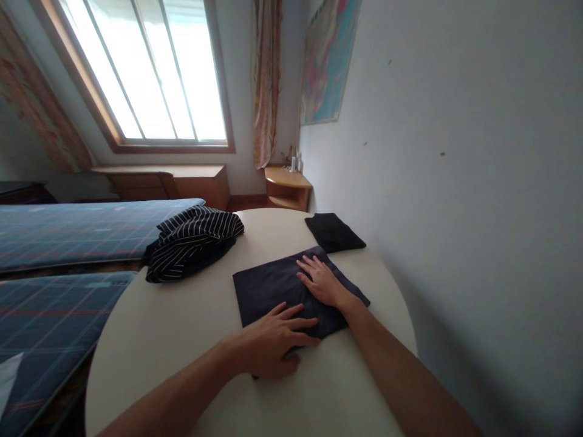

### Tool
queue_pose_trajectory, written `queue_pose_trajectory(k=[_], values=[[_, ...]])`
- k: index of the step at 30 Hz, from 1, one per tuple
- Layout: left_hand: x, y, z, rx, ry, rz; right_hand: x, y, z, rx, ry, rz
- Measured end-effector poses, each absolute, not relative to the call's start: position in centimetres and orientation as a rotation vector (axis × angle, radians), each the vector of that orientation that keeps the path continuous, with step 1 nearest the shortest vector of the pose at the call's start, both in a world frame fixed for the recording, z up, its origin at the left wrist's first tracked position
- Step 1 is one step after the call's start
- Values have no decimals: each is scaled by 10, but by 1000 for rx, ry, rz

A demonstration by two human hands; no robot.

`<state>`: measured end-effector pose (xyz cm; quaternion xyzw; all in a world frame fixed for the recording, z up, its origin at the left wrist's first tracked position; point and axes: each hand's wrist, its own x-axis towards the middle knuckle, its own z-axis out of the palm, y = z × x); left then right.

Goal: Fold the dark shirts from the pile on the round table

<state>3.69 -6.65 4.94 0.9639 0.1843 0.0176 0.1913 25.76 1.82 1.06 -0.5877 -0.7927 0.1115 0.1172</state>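
A dark navy cloth [268, 285], folded into a flat rectangle, lies on the round white table [182, 328]. My left hand [276, 340] is at the cloth's near edge, its fingers spread and pointing right. Flat on the right part of the cloth rests my right hand [321, 281], fingers apart. Beyond it, near the table's back right edge, is a smaller folded black cloth [334, 232]. A crumpled pile of black cloth with white stripes [194, 240] sits at the table's back left edge.
Two beds with blue plaid covers [82, 233] stand left of the table. A white wall [478, 212] runs along the right side. Behind the table are a wooden corner shelf [289, 177] and a low wooden desk [200, 172] under the window.
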Motion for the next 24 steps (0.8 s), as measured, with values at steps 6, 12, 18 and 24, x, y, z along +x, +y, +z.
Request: queue_pose_trajectory(k=[6, 12, 18, 24], values=[[35, -66, 62, 2576, 422, 147, 254, 13, 10, -1788, -2366, 296], [38, -65, 63, 2499, 316, 250, 255, 14, 12, -1767, -2368, 304], [43, -62, 48, 2640, 553, 418, 258, 17, 9, -1721, -2372, 298], [47, -63, 35, 2769, 535, 139, 262, 20, 7, -1698, -2379, 271]])
